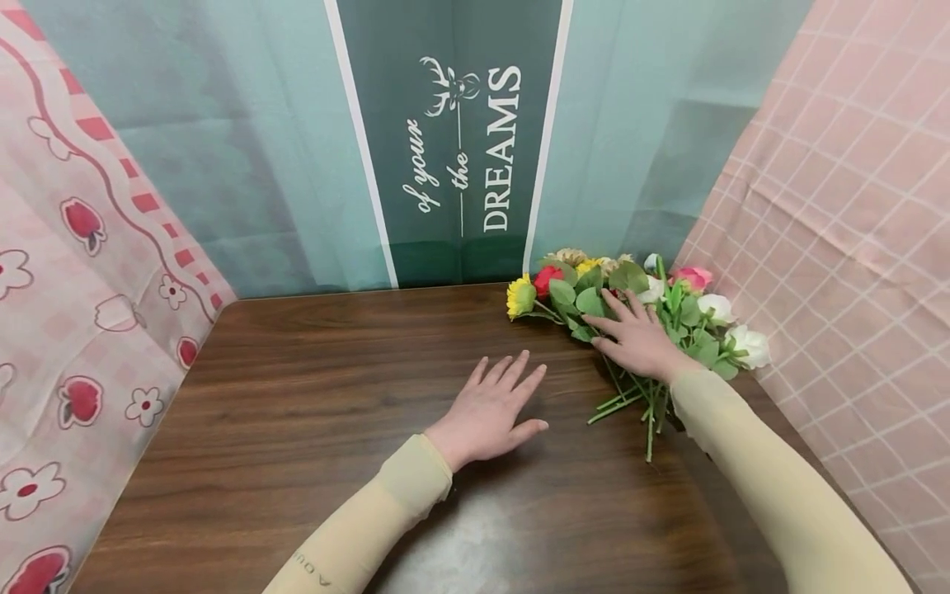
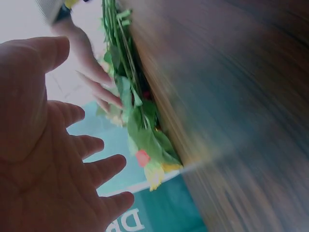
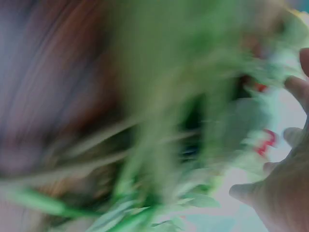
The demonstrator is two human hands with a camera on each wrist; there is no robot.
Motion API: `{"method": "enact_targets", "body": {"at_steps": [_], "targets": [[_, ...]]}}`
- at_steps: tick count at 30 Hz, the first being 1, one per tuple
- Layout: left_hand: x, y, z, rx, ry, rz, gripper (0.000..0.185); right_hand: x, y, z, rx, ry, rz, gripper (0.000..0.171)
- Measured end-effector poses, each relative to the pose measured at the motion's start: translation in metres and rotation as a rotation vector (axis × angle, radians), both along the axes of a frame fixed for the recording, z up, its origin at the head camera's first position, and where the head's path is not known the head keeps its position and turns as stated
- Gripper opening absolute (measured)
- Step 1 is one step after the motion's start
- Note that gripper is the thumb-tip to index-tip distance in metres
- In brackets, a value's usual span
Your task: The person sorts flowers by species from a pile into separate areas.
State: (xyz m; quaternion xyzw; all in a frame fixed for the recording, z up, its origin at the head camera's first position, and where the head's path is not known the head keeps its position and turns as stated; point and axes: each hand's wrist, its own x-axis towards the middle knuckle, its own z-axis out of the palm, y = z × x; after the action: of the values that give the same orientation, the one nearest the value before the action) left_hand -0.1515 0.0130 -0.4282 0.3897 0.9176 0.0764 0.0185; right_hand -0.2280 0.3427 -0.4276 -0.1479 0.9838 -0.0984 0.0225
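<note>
The left hand (image 1: 490, 410) is hovering over the table (image 1: 312, 396) near mid-frame, released, fingers extended. The right hand (image 1: 640, 340), also released, is spreading over flowers (image 1: 629, 276) lying right of centre; contact is unclear. Lettered green cloth (image 1: 445, 140) is hanging across the top.

brown table (image 1: 297, 388), teal cloth (image 1: 252, 165) behind

Even, soft light fills the head view, mostly crisp — a pale glare lies on the bench (image 1: 297, 396) low in frame. The left-wrist picture is hazy, the bench's grain smeared; the right-wrist one blurs heavily — greenery (image 3: 164, 96) streaked, right side washed out.
</note>
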Motion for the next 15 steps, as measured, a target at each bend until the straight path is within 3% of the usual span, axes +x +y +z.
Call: {"method": "enact_targets", "body": {"at_steps": [4, 7, 11, 15], "targets": [[-0.004, -0.019, -0.002, 0.048, -0.024, 0.055, 0.08, 0.025, 0.003, 0.024, -0.175, 0.06, -0.093, 0.045], [-0.008, -0.03, -0.001, 0.093, -0.021, 0.096, 0.08, 0.045, 0.013, 0.032, -0.283, 0.101, -0.222, 0.042], [-0.013, -0.035, 0.001, 0.129, -0.013, 0.11, 0.08, 0.067, 0.023, 0.025, -0.342, 0.118, -0.326, 0.037], [-0.012, -0.034, -0.002, 0.122, -0.024, 0.104, 0.081, 0.076, 0.012, 0.009, -0.316, 0.063, -0.273, 0.029]]}}
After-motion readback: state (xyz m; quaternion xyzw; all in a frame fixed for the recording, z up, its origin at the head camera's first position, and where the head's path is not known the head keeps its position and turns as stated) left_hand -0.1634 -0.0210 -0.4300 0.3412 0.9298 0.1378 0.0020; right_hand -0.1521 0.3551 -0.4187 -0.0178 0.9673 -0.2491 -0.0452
